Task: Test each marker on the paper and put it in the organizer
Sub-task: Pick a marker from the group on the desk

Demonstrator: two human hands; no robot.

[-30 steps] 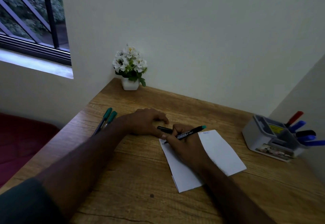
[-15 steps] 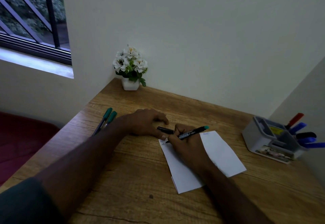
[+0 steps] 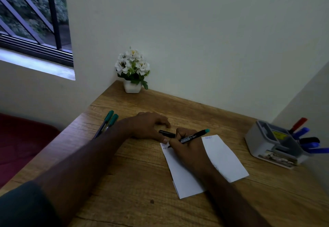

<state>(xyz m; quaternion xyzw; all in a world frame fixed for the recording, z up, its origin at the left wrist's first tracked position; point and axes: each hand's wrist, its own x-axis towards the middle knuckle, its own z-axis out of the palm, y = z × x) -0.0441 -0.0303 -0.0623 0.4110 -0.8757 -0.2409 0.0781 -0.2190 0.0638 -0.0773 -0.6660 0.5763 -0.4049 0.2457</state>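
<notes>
My right hand (image 3: 188, 150) grips a black marker (image 3: 193, 135) with a teal end, its tip down on the top left corner of the white paper (image 3: 220, 159), where small writing shows. My left hand (image 3: 149, 126) lies on the desk just left of the paper, fingers curled, thumb at the paper's corner; a black cap (image 3: 166, 133) pokes out from under its fingers. Two teal-capped markers (image 3: 108, 121) lie side by side at the desk's left edge. The grey organizer (image 3: 267, 143) stands at the right and holds several markers (image 3: 306, 139), red, blue and black.
A white pot of white flowers (image 3: 132, 71) stands in the desk's back left corner against the wall. A wall closes the right side behind the organizer. A window with bars is at the upper left, and a dark red seat (image 3: 21, 143) sits below the desk's left edge.
The marker's teal end has swung slightly right as my right hand writes at the paper's top left corner. My left hand has stayed in place.
</notes>
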